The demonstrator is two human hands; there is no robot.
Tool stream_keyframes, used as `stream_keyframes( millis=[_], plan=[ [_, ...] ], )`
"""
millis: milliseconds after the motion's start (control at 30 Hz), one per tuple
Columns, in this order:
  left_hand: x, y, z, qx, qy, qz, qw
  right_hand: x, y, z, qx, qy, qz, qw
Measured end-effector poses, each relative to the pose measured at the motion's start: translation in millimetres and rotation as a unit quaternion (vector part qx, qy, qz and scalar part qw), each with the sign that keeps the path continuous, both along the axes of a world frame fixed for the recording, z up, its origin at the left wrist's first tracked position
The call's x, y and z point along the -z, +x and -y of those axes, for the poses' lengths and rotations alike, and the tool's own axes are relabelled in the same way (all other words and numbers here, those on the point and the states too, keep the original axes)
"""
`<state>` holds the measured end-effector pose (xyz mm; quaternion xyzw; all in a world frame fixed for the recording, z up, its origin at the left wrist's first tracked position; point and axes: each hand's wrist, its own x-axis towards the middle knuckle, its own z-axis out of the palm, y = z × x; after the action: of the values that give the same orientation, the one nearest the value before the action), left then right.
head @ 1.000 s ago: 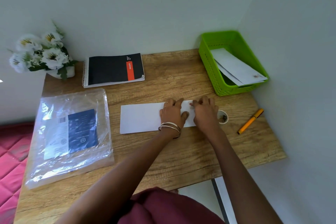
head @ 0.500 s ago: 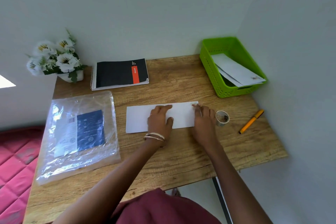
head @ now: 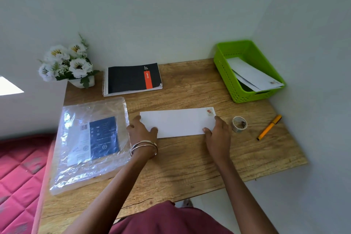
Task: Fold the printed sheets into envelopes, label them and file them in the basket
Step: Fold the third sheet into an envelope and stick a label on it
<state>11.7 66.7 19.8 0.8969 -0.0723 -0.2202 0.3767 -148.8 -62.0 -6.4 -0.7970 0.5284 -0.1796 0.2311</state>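
1. Your left hand [head: 142, 132] rests on the lower left corner of the folded sheet [head: 177, 122], fingers spread along its left end and thumb flat on the paper; this looks meant to pin that end to the desk [head: 190, 157] so the folds stay down.
2. Your right hand [head: 217, 133] holds the lower right corner, thumb lying on top of the sheet and fingers at its right edge. Whether the fingers reach under the paper cannot be told.
3. The folded sheet lies flat in the middle of the frame, a long white strip running left to right, with a small reddish printed mark at its upper right corner. No handwriting shows on it, so labelling probably remains.
4. The pen [head: 269, 127] and the tape roll [head: 239, 124] sit just right of your right hand, within easy reach for that step.
5. The green basket [head: 226, 74] at the upper right already holds white envelopes [head: 252, 76] leaning inside it.
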Motion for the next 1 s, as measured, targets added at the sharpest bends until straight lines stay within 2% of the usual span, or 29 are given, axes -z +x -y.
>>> stream_keyframes(
  millis=[100, 233, 400, 500, 600, 700, 767, 900, 1000],
  plan=[
    [-6.4, 9.6, -0.5, -0.039, -0.062, -0.058, 0.996, -1.4, 0.2, -0.6, 0.007, 0.008, 0.002, 1.0],
    [-10.5, 16.0, -6.6, 0.009, -0.081, -0.029, 0.996, -0.6, -3.0, 2.8, 0.008, 0.028, 0.027, 0.999],
    [-21.9, 34.8, -9.0, 0.038, -0.176, -0.021, 0.983, -18.5, -2.6, 11.4, 0.051, 0.071, 0.169, 0.982],
    [-35.8, 46.3, -7.6, 0.041, -0.233, -0.051, 0.97, -41.0, 1.1, 15.2, 0.103, 0.126, 0.266, 0.95],
    [-45.3, 55.3, -7.3, 0.042, -0.252, -0.051, 0.966, -58.8, 0.4, 19.8, 0.123, 0.246, 0.406, 0.872],
    [-52.2, 59.3, -8.2, 0.044, -0.259, -0.054, 0.963, -69.2, -5.3, 18.3, 0.085, 0.321, 0.465, 0.82],
    [-55.1, 59.5, -8.5, 0.045, -0.26, -0.054, 0.963, -72.5, -9.0, 16.2, 0.075, 0.323, 0.472, 0.817],
    [-58.2, 53.6, -6.7, 0.049, -0.257, -0.059, 0.963, -72.7, -18.1, 16.2, 0.085, 0.291, 0.458, 0.836],
    [-60.1, 49.7, 1.0, 0.041, -0.251, -0.062, 0.965, -73.5, -29.5, 23.3, 0.065, 0.302, 0.433, 0.846]
  ],
)
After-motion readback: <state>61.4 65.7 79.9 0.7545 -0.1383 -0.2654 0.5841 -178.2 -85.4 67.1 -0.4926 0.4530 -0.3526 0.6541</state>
